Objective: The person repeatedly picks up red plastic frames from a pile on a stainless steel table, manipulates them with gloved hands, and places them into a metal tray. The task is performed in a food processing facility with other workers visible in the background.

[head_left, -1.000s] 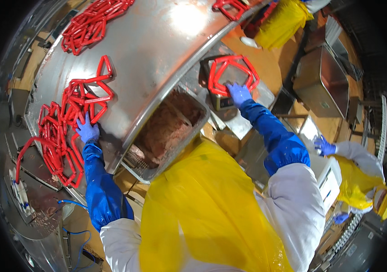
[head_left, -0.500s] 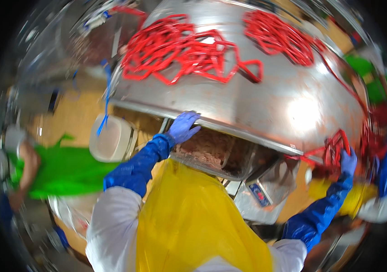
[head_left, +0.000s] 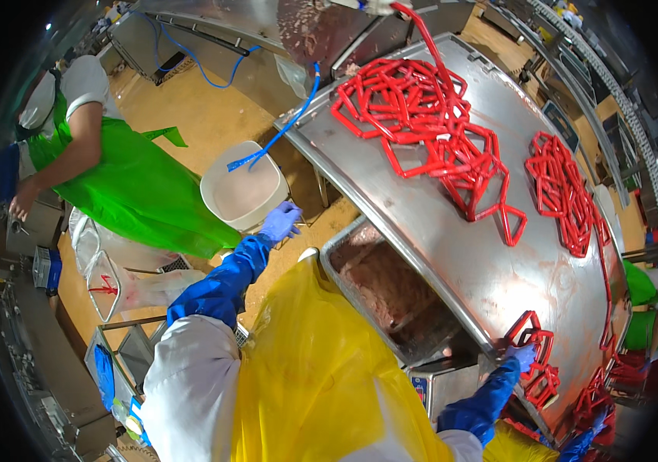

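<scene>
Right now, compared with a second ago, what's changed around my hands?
Your right hand has moved the red links from the scale onto the steel table, and touches them. Your left hand has come off the larger red pile and is near the white tub. The pile and meat tray stay put.

Okay so our right hand (head_left: 523, 356) is up against a small bunch of red links (head_left: 545, 339) by the bench (head_left: 406, 200) edge, grip hard to make out. Two bigger red heaps (head_left: 402, 100) lie farther along. Our left hand (head_left: 280, 222) is bare of anything, fingers loosely spread, near a white tub (head_left: 240, 192). Someone's green apron (head_left: 132, 185) shows off left.
</scene>
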`<action>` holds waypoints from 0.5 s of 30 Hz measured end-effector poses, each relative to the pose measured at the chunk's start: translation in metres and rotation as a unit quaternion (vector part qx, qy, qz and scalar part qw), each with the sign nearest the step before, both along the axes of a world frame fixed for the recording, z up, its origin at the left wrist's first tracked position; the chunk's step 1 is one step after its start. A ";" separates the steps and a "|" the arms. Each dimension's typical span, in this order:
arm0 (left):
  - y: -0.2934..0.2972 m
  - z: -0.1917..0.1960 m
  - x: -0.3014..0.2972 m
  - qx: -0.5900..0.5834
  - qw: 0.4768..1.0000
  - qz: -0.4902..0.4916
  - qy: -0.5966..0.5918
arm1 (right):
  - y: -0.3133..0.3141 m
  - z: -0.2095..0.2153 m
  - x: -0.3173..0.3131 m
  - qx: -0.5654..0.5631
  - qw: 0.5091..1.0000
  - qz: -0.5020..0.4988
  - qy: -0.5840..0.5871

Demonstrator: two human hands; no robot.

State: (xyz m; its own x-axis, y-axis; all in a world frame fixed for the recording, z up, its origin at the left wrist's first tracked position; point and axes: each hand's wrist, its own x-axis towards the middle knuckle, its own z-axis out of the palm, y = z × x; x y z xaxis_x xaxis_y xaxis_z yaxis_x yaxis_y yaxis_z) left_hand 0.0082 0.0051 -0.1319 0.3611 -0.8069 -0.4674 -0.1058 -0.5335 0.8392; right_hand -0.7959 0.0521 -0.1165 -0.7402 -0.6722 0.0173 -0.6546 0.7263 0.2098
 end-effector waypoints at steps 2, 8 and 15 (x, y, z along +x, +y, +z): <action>-0.019 -0.040 0.059 -0.056 0.995 0.018 -0.080 | 0.001 -0.044 0.013 -0.317 0.913 0.011 -0.258; -0.084 -0.038 0.055 -0.103 0.878 0.213 0.416 | -0.068 -0.020 0.449 -0.305 0.735 0.347 -0.497; -0.126 0.024 0.018 -0.042 0.705 0.275 0.652 | -0.109 0.063 0.721 -0.304 0.639 0.508 -0.492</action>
